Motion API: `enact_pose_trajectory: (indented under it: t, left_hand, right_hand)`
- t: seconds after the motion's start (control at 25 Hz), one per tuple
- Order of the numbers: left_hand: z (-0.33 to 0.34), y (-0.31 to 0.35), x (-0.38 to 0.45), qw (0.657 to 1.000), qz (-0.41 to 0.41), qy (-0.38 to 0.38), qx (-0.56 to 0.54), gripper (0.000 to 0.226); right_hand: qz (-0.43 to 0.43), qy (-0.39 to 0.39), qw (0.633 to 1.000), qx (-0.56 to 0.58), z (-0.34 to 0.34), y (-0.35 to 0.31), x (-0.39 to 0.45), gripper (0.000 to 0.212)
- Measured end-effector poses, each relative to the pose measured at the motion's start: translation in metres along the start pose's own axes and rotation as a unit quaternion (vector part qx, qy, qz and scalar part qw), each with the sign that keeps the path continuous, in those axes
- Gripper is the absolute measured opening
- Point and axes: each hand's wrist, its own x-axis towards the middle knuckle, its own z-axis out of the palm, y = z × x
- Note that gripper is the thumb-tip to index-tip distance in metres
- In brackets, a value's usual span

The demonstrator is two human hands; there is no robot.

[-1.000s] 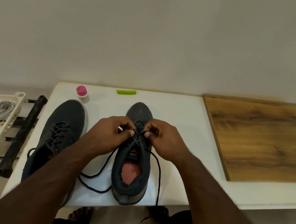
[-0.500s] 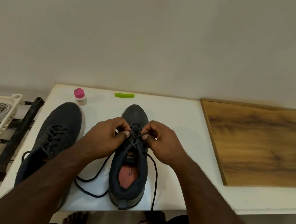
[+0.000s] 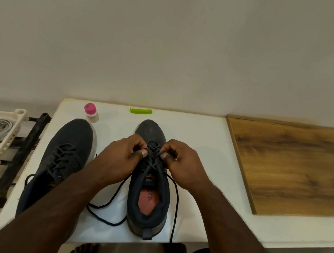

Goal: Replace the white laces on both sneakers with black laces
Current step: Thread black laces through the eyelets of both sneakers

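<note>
- Fingers of the left hand [image 3: 120, 158] and right hand [image 3: 180, 165] pinch the black lace [image 3: 154, 156] at the eyelets of the right-hand sneaker [image 3: 149, 186]; each grip is clenched on the lace.
- That sneaker's long axis runs from the grip toward the person, heel nearest, toe just beyond the knuckles.
- Loose lace ends trail from the grip down both sides; the left one loops on the tabletop [image 3: 201, 142], the right one hangs over its near edge.
- Judged next: cross and thread upward, toward the heel; both hands sit equally near.
- Second sneaker [image 3: 64, 156], left of the grip, already carries dark laces.
</note>
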Motion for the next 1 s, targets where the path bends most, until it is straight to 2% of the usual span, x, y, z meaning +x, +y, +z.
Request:
enact_pose_trajectory:
  t: [0.24,0.4,0.6,0.8,1.0]
  left_hand:
    - [-0.0039,-0.0018,0.0004,0.999,-0.03,-0.001,-0.014,0.008]
    - [-0.0013,-0.0009,0.0009,1.0,-0.026,0.008,0.001,0.007]
    - [-0.0002,-0.0016,0.0008,1.0,-0.02,0.014,0.006,0.007]
    - [-0.004,-0.0045,0.0032,0.999,-0.036,0.001,-0.015,0.005]
    - [0.0,-0.0043,0.0027,1.0,-0.029,0.009,0.003,0.008]
  right_hand:
    - [0.011,-0.031,0.999,0.005,-0.0008,0.0031,0.0019,0.016]
    - [0.002,-0.012,1.0,-0.009,0.003,0.0018,0.0022,0.016]
    - [0.03,0.014,0.997,0.069,0.0022,-0.0002,0.0035,0.025]
    - [0.034,-0.032,0.998,0.034,0.0006,0.0014,0.0029,0.016]
    - [0.005,-0.003,1.0,-0.008,0.0042,-0.0028,0.0022,0.021]
